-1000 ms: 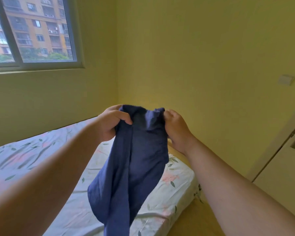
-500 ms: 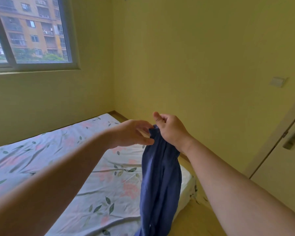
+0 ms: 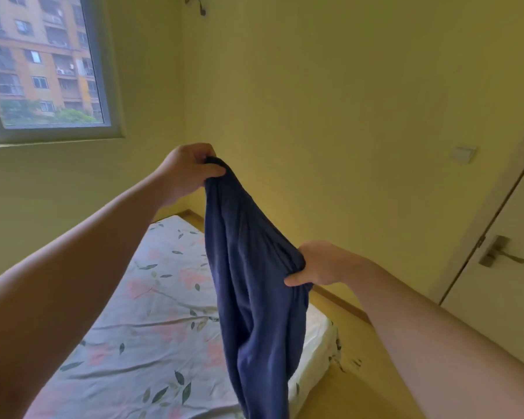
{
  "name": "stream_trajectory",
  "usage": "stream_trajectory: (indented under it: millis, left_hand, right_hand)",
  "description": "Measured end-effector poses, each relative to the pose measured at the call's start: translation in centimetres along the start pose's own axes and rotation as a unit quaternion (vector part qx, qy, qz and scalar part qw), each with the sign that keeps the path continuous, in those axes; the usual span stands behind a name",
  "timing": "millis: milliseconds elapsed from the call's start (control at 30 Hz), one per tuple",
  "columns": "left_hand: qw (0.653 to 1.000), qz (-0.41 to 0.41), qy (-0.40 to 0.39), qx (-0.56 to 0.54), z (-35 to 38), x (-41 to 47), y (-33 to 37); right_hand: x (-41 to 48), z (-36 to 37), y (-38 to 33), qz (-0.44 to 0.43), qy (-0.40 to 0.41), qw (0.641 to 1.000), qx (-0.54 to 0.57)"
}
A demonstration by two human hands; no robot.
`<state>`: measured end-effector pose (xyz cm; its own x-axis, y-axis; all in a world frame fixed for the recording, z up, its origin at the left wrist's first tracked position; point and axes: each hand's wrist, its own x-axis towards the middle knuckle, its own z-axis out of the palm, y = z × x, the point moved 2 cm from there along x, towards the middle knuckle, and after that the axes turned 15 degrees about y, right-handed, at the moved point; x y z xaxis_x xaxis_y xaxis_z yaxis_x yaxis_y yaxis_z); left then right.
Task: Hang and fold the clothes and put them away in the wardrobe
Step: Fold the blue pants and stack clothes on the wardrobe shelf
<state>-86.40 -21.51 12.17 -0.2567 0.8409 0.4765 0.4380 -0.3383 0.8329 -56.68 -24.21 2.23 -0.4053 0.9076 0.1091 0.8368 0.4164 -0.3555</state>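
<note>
Mattress [image 3: 152, 343] below, left hand [image 3: 188, 170], right hand [image 3: 318, 264] gripping garment [image 3: 254, 282] edge

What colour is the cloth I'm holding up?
Plain dark blue fabric garment, no pattern; clearest in the head view.

Both bare arms reach forward: the left forearm [image 3: 82, 267] angles upward, the right forearm [image 3: 421, 322] runs lower and flatter. The left hand [image 3: 188, 170], the higher of the two, pinches the bunched top of a navy garment [image 3: 254, 282] between thumb and curled fingers. The right hand [image 3: 321, 264], knuckles up, grips a gathered fold at its fingertips, thumb underneath.
</note>
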Motion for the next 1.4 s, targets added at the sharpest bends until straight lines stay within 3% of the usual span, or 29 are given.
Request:
stream_trajectory:
  millis: [167, 300, 367, 600, 767, 833, 967, 1133, 1233, 1400]
  left_hand:
    - [0.981, 0.093, 0.007, 0.169, -1.6, 1.9, -1.7]
    - [0.89, 0.215, -0.07, 0.396, -2.3, 1.2, -2.8]
    - [0.871, 0.221, -0.092, 0.43, -2.6, 0.9, -3.1]
    - [0.898, 0.212, -0.05, 0.383, -2.8, 0.2, -1.6]
    - [0.961, 0.125, -0.013, 0.247, -3.3, 0.5, -0.7]
    - [0.978, 0.088, -0.036, 0.185, -3.5, 0.5, -0.6]
    - [0.958, 0.09, -0.126, 0.242, -2.7, 0.0, -0.8]
    - [0.929, 0.159, -0.145, 0.299, -0.8, -1.1, -0.4]
    - [0.946, 0.161, -0.113, 0.258, -0.2, -1.1, -0.2]
    - [0.989, 0.059, -0.04, 0.128, 0.1, -0.6, -0.9]
  right_hand:
    - [0.4, -3.8, 0.5, 0.057, 0.042, 0.997, -0.044]
    - [1.0, -7.8, 0.0, 0.051, 0.091, 0.989, -0.105]
    - [1.2, -9.6, -0.1, 0.041, 0.107, 0.986, -0.12]
    - [1.6, -12.4, 0.0, 0.044, 0.162, 0.986, 0.009]
    - [1.4, -12.4, 0.2, 0.036, 0.183, 0.982, 0.024]
    - [1.2, -12.5, 0.4, 0.035, 0.203, 0.978, 0.037]
    - [1.0, -12.9, 0.7, 0.039, 0.239, 0.969, 0.038]
    - [0.7, -13.2, 1.0, 0.05, 0.229, 0.972, 0.012]
    - [0.5, -13.1, 1.4, 0.064, 0.212, 0.975, -0.001]
    - [-0.4, -13.3, 1.6, 0.072, 0.221, 0.97, 0.073]
